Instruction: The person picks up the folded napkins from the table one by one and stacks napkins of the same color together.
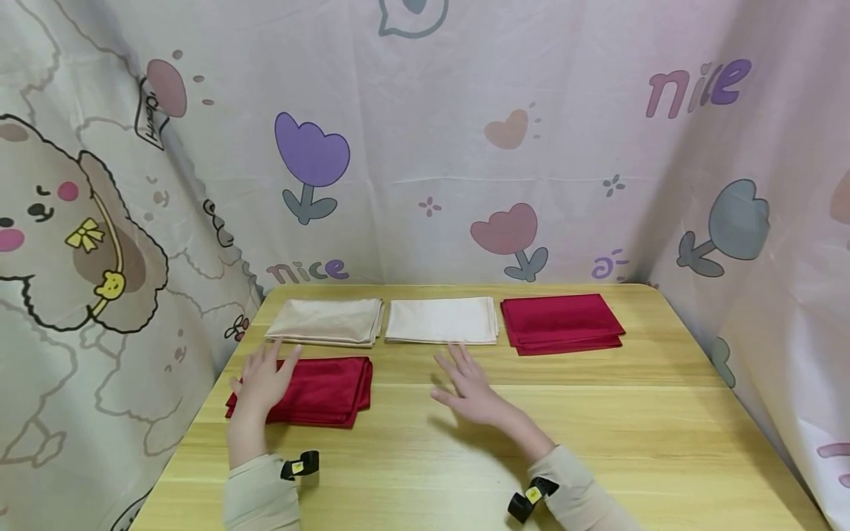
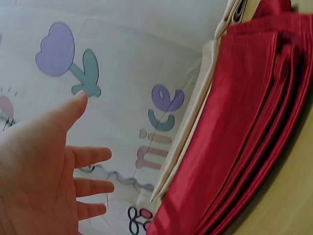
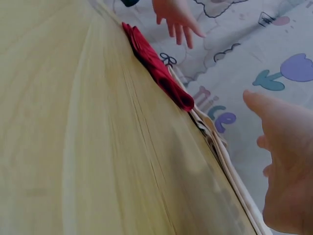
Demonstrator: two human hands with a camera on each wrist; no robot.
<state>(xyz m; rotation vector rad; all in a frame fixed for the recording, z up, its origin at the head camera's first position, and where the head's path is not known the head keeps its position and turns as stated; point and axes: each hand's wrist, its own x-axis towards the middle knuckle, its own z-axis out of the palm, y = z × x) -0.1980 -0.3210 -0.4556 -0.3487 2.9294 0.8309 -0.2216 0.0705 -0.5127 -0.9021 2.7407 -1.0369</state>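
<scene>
My left hand (image 1: 261, 385) hovers over the left part of a folded red cloth (image 1: 322, 391) at the front left. Its fingers are spread and hold nothing; in the left wrist view a gap shows between the hand (image 2: 44, 166) and the red cloth (image 2: 230, 117). To the right, my right hand (image 1: 470, 387) is held above the wooden table, fingers apart and nothing in them, just in front of a folded white cloth (image 1: 441, 321). Behind the front red cloth lies a folded beige cloth (image 1: 325, 322). A second folded red cloth (image 1: 561, 322) is at the back right.
The wooden table (image 1: 664, 428) has a patterned curtain (image 1: 412, 147) behind it and at both sides. Each wrist wears a black strap with a small camera, such as the left wrist camera (image 1: 302, 465). Three cloths form a row along the table's back edge.
</scene>
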